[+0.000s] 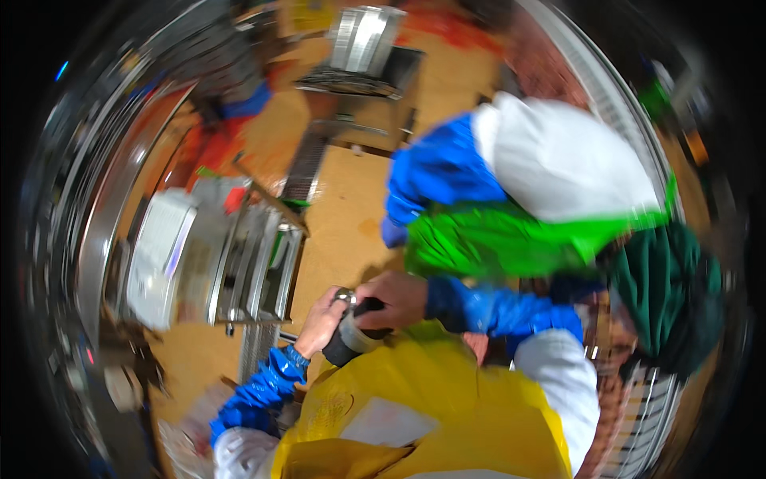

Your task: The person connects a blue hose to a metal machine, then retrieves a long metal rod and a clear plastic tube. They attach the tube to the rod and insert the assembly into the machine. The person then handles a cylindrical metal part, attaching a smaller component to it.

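Note:
Both my hands meet in front of my yellow apron (415, 399), around a black object with a pale grey band (351, 334) and a small shiny metal end (345, 296). It is blurred, and I cannot make out its kind. My left hand (321, 323) grips its left side, with a blue sleeve cover on the forearm. From the right, my right hand (392, 300) closes its fingers on the upper dark part. Partly covered by the fingers, the object is held at a tilt.
A co-worker in a green apron (487, 239), with white and blue sleeves, stands close ahead to the right. Another person's dark green cap (670, 295) is at far right. A metal shelf cart (259, 267) with a white bin (162, 259) is left. Red stains (219, 148) mark the tan floor.

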The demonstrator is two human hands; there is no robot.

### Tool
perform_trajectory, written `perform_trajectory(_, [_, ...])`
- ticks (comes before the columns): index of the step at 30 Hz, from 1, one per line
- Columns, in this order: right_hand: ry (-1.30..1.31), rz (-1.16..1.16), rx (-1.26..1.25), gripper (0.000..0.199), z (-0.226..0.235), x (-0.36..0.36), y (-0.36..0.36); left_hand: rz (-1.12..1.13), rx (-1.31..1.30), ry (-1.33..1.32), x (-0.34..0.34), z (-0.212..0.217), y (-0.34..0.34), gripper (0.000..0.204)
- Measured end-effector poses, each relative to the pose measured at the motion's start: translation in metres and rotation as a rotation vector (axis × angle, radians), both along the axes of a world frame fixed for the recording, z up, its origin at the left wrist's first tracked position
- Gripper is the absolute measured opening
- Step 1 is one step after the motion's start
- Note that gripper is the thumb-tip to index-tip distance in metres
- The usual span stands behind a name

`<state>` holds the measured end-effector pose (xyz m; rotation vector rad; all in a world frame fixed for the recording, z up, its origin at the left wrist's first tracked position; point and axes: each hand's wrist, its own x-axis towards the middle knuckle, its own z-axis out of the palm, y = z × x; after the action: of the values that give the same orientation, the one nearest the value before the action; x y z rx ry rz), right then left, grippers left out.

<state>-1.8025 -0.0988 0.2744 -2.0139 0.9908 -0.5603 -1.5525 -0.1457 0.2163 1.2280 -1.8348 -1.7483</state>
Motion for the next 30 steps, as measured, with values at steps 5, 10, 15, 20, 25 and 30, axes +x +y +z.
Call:
perform_trajectory(5, [-0.264, -0.034, -0.124, 0.06, 0.023, -0.013, 0.008, 0.059, 0.048, 0.057, -0.01, 0.021, 0.009, 0.027])
perform_trajectory(10, [-0.283, -0.003, -0.023, 0.07, -0.006, -0.004, 0.021, 0.063, -0.05, -0.036, 0.002, 0.021, 0.005, 0.03])
perform_trajectory(15, [-0.383, -0.339, 0.063, 0.065, -0.015, -0.014, 0.051, 0.411, -0.032, 0.127, 0.01, 0.038, 0.003, 0.033])
perform_trajectory(20, [-0.299, -0.505, 0.045, 0.066, -0.097, -0.015, 0.056, 0.432, 0.287, 0.114, 0.048, 0.014, 0.052, 0.032])
perform_trajectory(25, [-0.225, -0.386, 0.06, 0.071, -0.15, 0.01, 0.037, 0.632, 0.566, 0.145, 0.067, -0.023, 0.124, 0.024])
perform_trajectory(30, [-0.1, -0.343, 0.022, 0.08, -0.182, 0.036, 0.015, 0.823, 0.708, 0.22, 0.097, -0.041, 0.134, 0.03])
